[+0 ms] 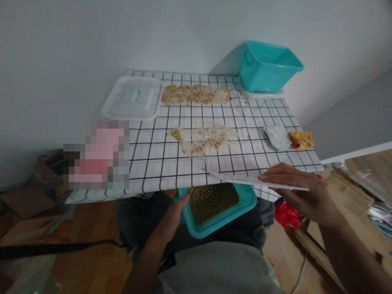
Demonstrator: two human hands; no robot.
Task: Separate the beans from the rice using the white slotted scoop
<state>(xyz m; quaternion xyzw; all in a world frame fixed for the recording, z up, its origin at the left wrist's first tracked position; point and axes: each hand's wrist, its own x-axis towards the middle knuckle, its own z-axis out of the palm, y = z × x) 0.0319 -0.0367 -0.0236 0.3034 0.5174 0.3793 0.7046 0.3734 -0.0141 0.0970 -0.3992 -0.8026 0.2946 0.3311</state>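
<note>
My left hand (171,220) grips the left rim of a teal plastic container (199,232). It is held below the table's front edge, over my lap, with small greenish beans (211,204) in it. My right hand (300,188) pinches a thin white flat board (241,179), seen nearly edge-on along the table's front edge. A few yellow beans lie near its left tip. Beyond it, a patch of white grains and yellow beans (205,141) is spread on the checked tablecloth (150,159). A second such patch (196,94) lies farther back.
A translucent lid (133,98) lies at the back left. An upright teal bin (266,71) stands at the back right. A white packet (277,136) and a yellow-orange packet (301,140) are on the right. Cardboard (343,204) and a red bag (286,214) lie right of the table.
</note>
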